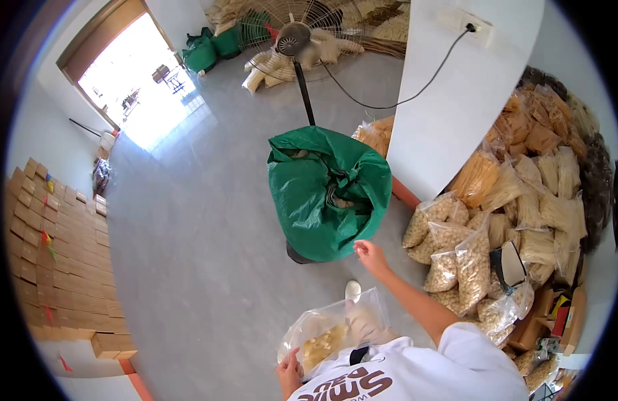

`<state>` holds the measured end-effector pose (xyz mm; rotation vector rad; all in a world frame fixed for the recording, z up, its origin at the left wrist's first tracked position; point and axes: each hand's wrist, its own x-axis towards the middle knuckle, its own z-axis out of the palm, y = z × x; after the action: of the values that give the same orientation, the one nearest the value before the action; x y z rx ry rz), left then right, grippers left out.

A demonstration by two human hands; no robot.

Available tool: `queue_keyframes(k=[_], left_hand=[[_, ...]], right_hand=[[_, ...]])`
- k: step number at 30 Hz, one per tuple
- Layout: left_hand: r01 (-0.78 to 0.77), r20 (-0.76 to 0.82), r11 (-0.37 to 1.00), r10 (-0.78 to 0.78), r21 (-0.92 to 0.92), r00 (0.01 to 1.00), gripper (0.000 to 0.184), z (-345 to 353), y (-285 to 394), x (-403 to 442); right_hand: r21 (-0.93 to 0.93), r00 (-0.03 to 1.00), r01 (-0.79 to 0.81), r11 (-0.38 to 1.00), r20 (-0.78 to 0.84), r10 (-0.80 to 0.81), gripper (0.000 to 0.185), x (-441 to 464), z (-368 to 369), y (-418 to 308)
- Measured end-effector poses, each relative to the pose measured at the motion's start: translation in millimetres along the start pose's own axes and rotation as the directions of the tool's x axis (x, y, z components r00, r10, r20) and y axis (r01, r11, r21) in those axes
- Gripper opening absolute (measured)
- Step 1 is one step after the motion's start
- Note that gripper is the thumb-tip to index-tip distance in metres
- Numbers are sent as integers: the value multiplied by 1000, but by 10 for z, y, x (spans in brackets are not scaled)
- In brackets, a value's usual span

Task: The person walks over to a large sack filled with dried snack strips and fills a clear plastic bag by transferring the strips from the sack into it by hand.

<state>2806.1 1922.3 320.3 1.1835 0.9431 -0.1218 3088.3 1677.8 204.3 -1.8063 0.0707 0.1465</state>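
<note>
**Clear plastic bag (309,321) and green sack (299,207): position at both hands**

The left hand (289,369) is placed at the near left edge of the clear plastic bag, with its fingers bent. Whether the edge is clenched cannot be told. The right hand (370,257) is extended to the lower rim of the green sack. Its fingers are partly curled and no item is seen in it; whether the rim is touched or pinched cannot be told.

The clear plastic bag is located low in front of the white shirt (423,371), and yellowish pieces (324,344) are contained in it. The green sack is located farther forward, with its mouth open and its rim crumpled. Its contents are partly hidden by folds. One pale shoe (352,291) is seen on the grey floor (202,220) between the bag and the sack.

Beyond the sack, a caged fan (293,40) is mounted on a dark pole. Its cable is routed to a socket on the white pillar (449,100). To the right, filled transparent bags (473,264) are heaped beside the pillar. To the left, brown cardboard boxes (68,267) are stacked along the wall. Green bags (200,55) are set near the bright doorway (132,73).
</note>
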Motion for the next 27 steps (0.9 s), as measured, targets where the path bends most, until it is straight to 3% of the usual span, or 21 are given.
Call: queue_keyframes(k=[1,2,3,4,6,9,10,12,13,14,15,17,19,21,22,23,24,25,26,27], left_hand=[[-224,61,921,217,318,974,24,-91,-131,153],[-419,182,701,389,578,903,34,-153,-231,278],[-340,189,689,288,640,939,45,-203,-255,331],[-320,175,697,274,642,946,45,-100,-160,294],[-140,18,790,161,597,987,45,103,36,258],[-216,19,753,261,622,965,46,247,7,307],[-196,3,756,249,624,969,46,305,52,291],[52,-94,866,-6,497,996,36,427,207,271],[67,-111,865,-13,497,994,36,485,266,296],[131,-145,909,-79,396,986,31,538,317,327],[191,-169,938,-147,289,975,26,572,340,348],[184,-188,951,-138,249,972,23,562,132,474],[180,-202,962,-138,207,970,22,672,85,491],[269,-149,954,-249,131,957,27,850,232,543],[272,-139,953,-253,137,957,27,876,283,577],[145,-50,925,-136,352,989,31,890,325,600],[-3,63,843,-37,538,997,35,919,377,620],[-1,71,838,-45,545,996,35,1040,521,653],[159,52,933,-186,322,981,29,1229,737,718],[317,67,945,-322,79,944,25,1367,876,786]], right_hand=[[-1,1000,-6,1000,6,6,23,248,55,22],[-59,1000,17,998,18,-16,24,488,122,39],[-116,999,35,993,36,-31,26,681,193,76],[-121,999,23,992,51,-17,26,877,247,113],[-345,992,24,938,125,20,35,1351,369,197],[-502,998,-37,864,29,60,43,1787,557,348],[-450,973,-181,874,46,226,54,1917,583,382],[-428,952,-272,862,12,306,64,2081,666,471],[-442,915,-314,840,95,392,73,2150,641,408],[-415,974,-222,882,-47,223,70,2198,782,712],[-490,970,-232,840,-57,235,72,2214,831,704],[-565,966,-242,789,-61,252,77,2271,882,677],[-534,951,-171,828,132,281,57,2255,900,463],[-478,951,129,869,307,27,57,2098,1050,278],[-457,884,231,859,468,11,56,2012,1084,45],[-287,781,425,858,596,-188,58,1870,1167,96],[-334,666,439,834,744,-52,61,1721,1213,-56],[-291,533,472,832,846,-6,62,1546,1239,-244],[-175,378,521,836,925,-42,64,1344,1296,-258],[-112,222,607,786,975,-32,65,1164,1335,-326]])
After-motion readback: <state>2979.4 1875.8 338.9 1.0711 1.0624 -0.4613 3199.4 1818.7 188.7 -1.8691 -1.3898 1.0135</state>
